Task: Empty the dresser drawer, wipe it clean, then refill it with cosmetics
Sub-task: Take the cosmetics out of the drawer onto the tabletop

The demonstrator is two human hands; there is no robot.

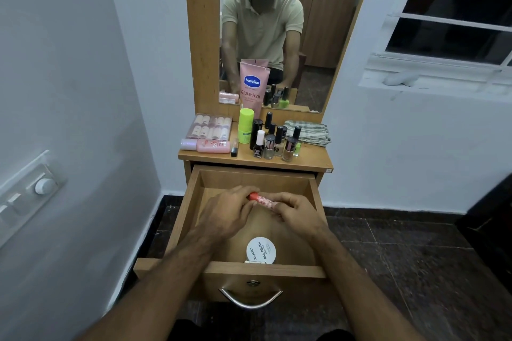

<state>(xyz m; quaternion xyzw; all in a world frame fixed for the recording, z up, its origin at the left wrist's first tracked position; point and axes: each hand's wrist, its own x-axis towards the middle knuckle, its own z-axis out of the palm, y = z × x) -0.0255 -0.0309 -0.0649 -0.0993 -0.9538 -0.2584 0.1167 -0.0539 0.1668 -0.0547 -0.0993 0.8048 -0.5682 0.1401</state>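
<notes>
Right now both my forearms reach forward over the open drawer (194, 219), hands meeting above its middle; my left hand (224, 214) curls its fingers round the red-capped end of a small lip balm tube (261, 200); my right hand (297, 216) pinches the pale printed end of the same tube; the tube lies level between the two grips, cap pointing left, held above the drawer floor and not touching it; drawer is light wood laminate, smooth, box-shaped, pulled well out, with a curved metal handle (250, 300) on its front; inside, near the front wall, a round white nail polish remover tub (261, 250) lies flat, lid up; on the dresser top (310, 162) behind the drawer stand a pink Vaseline tube (253, 86), a lime-green stick (246, 126), a cluster of small glass nail polish bottles (273, 138), a clear pack of little bottles (210, 126), a pink bottle (206, 145) on its side, and a folded checked cloth (310, 131) at the right.
</notes>
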